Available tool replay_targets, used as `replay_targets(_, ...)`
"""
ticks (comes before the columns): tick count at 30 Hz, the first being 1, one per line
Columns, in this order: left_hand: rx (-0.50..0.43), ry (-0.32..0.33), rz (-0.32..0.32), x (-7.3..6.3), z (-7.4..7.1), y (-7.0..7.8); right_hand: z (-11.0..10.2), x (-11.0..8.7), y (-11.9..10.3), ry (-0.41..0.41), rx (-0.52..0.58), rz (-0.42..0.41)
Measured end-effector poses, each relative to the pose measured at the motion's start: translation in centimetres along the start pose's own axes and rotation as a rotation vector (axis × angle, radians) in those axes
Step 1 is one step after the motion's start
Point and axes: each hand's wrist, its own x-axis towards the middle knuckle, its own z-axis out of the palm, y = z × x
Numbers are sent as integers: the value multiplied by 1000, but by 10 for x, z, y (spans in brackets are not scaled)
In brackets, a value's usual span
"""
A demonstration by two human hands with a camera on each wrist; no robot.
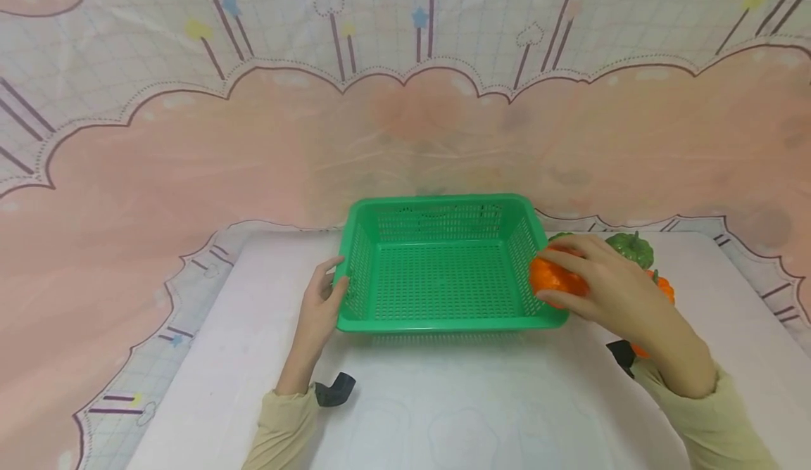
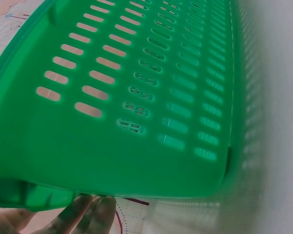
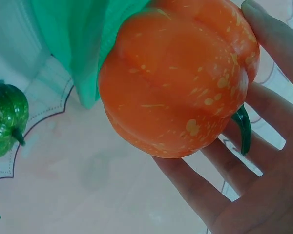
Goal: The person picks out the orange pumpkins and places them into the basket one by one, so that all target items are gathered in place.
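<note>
A green plastic basket (image 1: 443, 324) with slotted walls stands on the white table, nothing lying inside it. At its left side my left hand (image 1: 322, 305) holds the rim, thumb and fingers at the edge; the left wrist view shows fingertips (image 2: 103, 209) by the end wall. My right hand (image 1: 611, 283) grips an orange toy pumpkin (image 1: 556, 278) over the basket's right rim. Seen from the right wrist, yellow flecks mark the pumpkin (image 3: 176, 83), its short green stem (image 3: 243, 129) pointing toward the palm.
Right of the basket lie a green pumpkin (image 1: 632, 247) and another orange pumpkin (image 1: 664, 286), partly behind my right hand. More green shows behind the right fingers. A patterned cloth (image 1: 405, 139) hangs behind the table (image 1: 266, 273).
</note>
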Motion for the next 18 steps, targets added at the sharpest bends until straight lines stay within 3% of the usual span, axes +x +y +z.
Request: replay_targets(18, -1, 3, 3, -1, 1, 0, 15, 17, -7, -40, 21, 5)
